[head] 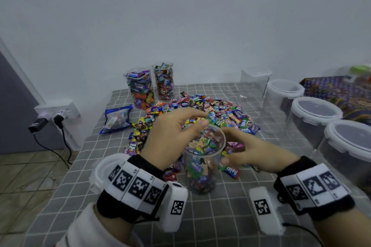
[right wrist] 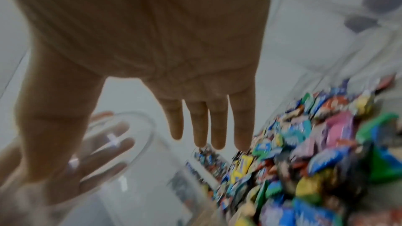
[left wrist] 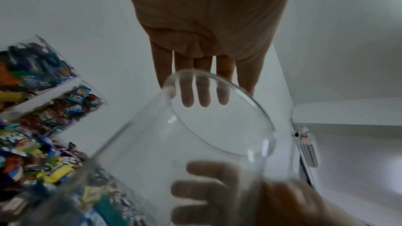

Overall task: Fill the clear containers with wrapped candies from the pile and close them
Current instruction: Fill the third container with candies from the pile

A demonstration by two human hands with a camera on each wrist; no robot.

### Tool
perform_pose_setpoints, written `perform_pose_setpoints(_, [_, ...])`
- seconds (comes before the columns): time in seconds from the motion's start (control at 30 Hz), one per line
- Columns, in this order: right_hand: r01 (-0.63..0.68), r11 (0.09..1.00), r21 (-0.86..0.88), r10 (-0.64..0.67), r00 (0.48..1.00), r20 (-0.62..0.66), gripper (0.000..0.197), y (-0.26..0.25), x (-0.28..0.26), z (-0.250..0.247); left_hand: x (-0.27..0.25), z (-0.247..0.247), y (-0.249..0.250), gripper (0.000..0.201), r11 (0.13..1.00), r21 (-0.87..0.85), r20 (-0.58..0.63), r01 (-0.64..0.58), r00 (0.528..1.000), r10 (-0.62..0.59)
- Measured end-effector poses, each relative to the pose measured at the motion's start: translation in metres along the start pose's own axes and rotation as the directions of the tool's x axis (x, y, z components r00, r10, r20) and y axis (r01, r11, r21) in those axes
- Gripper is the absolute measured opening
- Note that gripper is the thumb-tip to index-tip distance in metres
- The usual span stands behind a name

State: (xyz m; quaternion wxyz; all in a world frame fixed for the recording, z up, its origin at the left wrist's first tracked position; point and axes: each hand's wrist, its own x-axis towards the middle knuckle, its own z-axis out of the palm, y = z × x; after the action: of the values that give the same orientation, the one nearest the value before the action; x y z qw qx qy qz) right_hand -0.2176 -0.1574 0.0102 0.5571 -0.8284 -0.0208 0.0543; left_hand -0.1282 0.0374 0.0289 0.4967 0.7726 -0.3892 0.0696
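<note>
A clear round container (head: 202,158), partly filled with wrapped candies, stands open at the table's middle in front of the candy pile (head: 200,110). My left hand (head: 197,120) reaches over its left side, fingers and thumb straight at the rim. In the left wrist view the container (left wrist: 195,143) sits just under those straight fingers (left wrist: 204,95). My right hand (head: 230,146) is against the container's right wall with its fingers straight. The right wrist view is blurred: right fingers (right wrist: 208,133) point at the pile (right wrist: 315,161), the container (right wrist: 121,169) at lower left.
Two full open containers (head: 140,90) (head: 163,82) stand at the back. Several empty lidded containers (head: 313,118) line the right side. A blue candy bag (head: 117,119) lies left of the pile. A white lid (head: 104,170) sits under my left wrist. A power strip (head: 58,109) hangs left.
</note>
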Motion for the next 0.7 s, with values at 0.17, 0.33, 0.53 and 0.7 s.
perform_pose_setpoints(0.17, [-0.369,0.775,-0.514,0.253,0.925,-0.282,0.074,0.018,0.002,-0.031,0.006,-0.023,-0.018,0.024,0.926,0.334,0.061,0.177,0.976,-0.209])
perform_pose_setpoints(0.33, [-0.493,0.571,-0.657,0.454,0.856,-0.247,0.104,0.046,0.012,-0.03,0.003,-0.02,-0.051,0.089,0.744,0.652,0.347,0.149,0.814,-0.467])
perform_pose_setpoints(0.53, [-0.467,0.448,-0.762,0.516,0.831,-0.206,0.117,0.049,0.027,-0.012,-0.015,0.003,-0.079,0.128,0.575,0.818,0.453,0.025,0.588,-0.67])
perform_pose_setpoints(0.7, [-0.387,0.437,-0.812,0.475,0.866,-0.157,0.112,0.043,0.039,-0.002,-0.012,0.01,-0.087,0.123,0.57,0.82,0.441,0.046,0.584,-0.682])
